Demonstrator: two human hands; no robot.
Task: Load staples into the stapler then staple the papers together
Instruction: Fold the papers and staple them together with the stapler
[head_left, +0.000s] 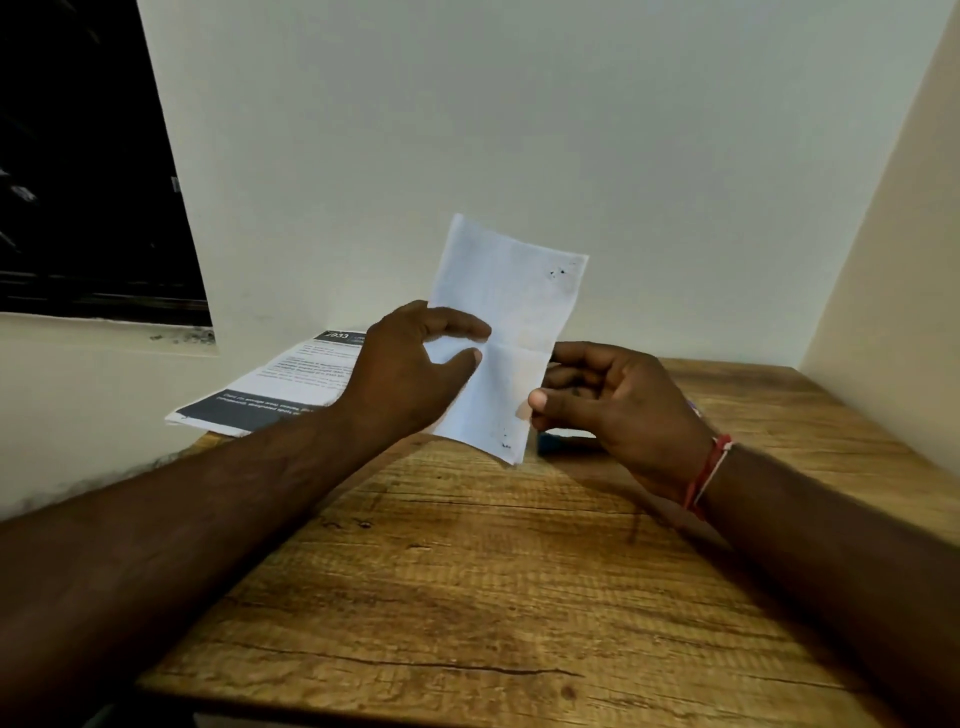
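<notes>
A wooden desk (467, 597) with a strong, streaky brown grain and a few dark cracks and knots fills the lower part of the view, its far edge against a plain, pale greenish-white back wall (467, 130) and its right side close to a cream side wall (893, 234) that meets the back wall in a corner. At the upper left a dark window (78, 182) is set into the wall, with only faint shapes visible in it and dark specks (182, 336) gathered at its lower right corner. The light is soft and fairly dim, and grey scuffs (78, 488) mark the wall low down to the left of the desk.
</notes>
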